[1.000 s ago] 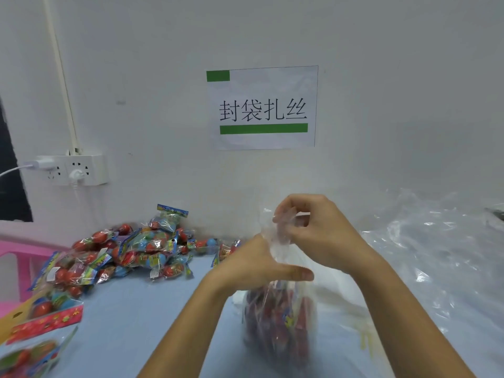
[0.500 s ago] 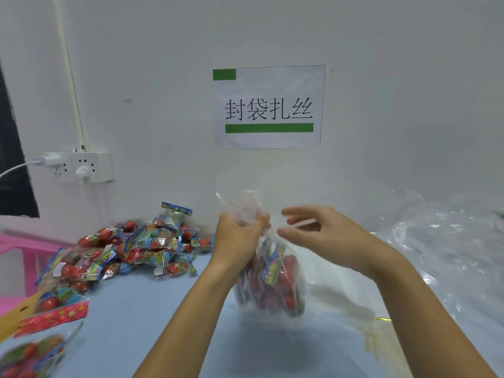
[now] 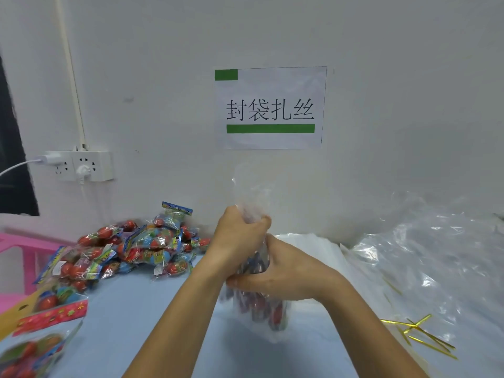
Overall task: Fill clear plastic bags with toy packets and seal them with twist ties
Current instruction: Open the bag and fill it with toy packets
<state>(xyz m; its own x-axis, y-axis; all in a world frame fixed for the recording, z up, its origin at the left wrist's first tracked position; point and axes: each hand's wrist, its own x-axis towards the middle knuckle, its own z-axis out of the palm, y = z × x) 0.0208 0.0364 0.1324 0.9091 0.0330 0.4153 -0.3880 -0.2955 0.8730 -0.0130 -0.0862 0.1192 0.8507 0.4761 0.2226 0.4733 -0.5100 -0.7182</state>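
**Clear plastic gathered in both hands**

Clear plastic forms the bag (image 3: 259, 309), which stands on the pale blue table (image 3: 131, 323) with red and blue toy packets inside. The left hand (image 3: 240, 236) is closed in a fist around the gathered neck of the bag, whose loose top sticks up above it. The right hand (image 3: 283, 271) wraps round the bag just below, fingers curled against the plastic. A heap of toy packets (image 3: 141, 246) lies to the left by the wall. Gold twist ties (image 3: 420, 334) lie to the right, near a pile of empty bags (image 3: 436, 255).
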